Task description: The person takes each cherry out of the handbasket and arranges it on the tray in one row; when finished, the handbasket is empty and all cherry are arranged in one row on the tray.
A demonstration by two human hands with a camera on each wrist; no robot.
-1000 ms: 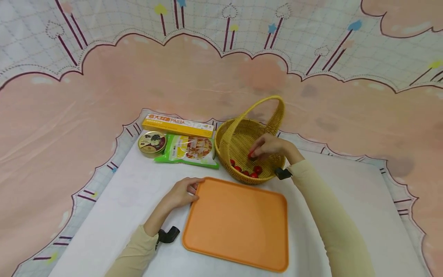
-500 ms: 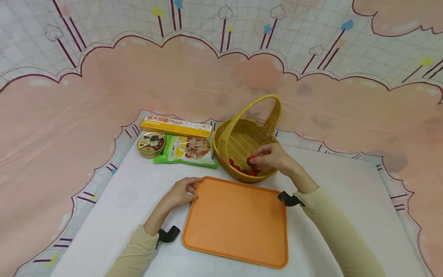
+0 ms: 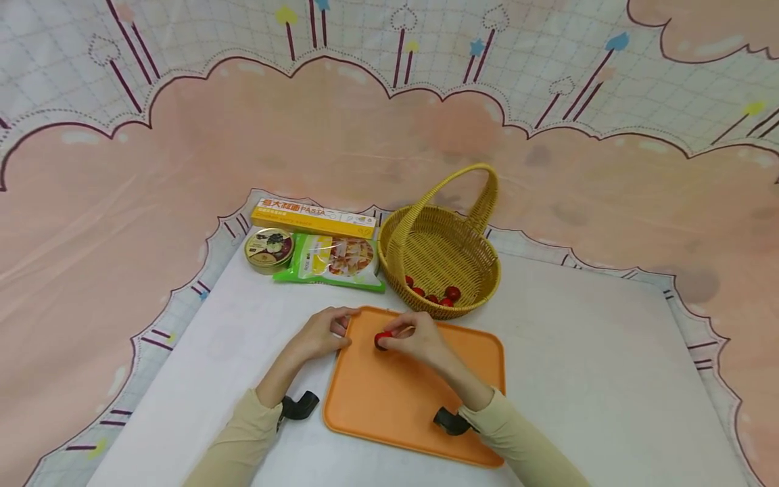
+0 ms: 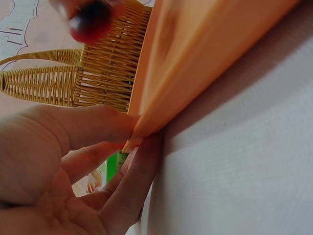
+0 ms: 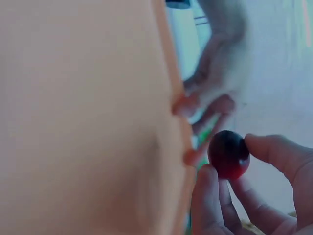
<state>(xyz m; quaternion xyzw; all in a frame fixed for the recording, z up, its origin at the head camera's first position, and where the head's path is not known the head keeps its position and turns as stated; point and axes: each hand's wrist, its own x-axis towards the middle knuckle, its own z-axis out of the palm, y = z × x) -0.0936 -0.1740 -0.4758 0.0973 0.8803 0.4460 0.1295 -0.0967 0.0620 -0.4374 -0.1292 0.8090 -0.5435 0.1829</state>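
A small round red cherry tomato (image 3: 382,340) is pinched between the thumb and fingers of my right hand (image 3: 421,341), over the upper left part of an orange tray (image 3: 377,406). Close up in the right wrist view the tomato (image 5: 229,154) is glossy, dark on top and redder below. My left hand (image 3: 319,335) grips the tray near its far left corner. The left wrist view has the thumb on one side of the tray's rim (image 4: 146,120) and fingers on the other. Behind the tray stands a yellow woven basket (image 3: 441,240) with several more tomatoes (image 3: 452,293) at its near side.
Left of the basket lie a green-and-white food bag (image 3: 331,260), a round tin (image 3: 268,249) and a long pasta box (image 3: 313,218). The basket's tall handle (image 3: 485,196) arches above it. A white cloth (image 3: 584,365) covers the table, with a patterned curtain (image 3: 316,135) behind.
My right hand has lifted a tomato out of the basket and carried it toward me and leftward, over the tray. The left hand has kept its place at the tray's corner.
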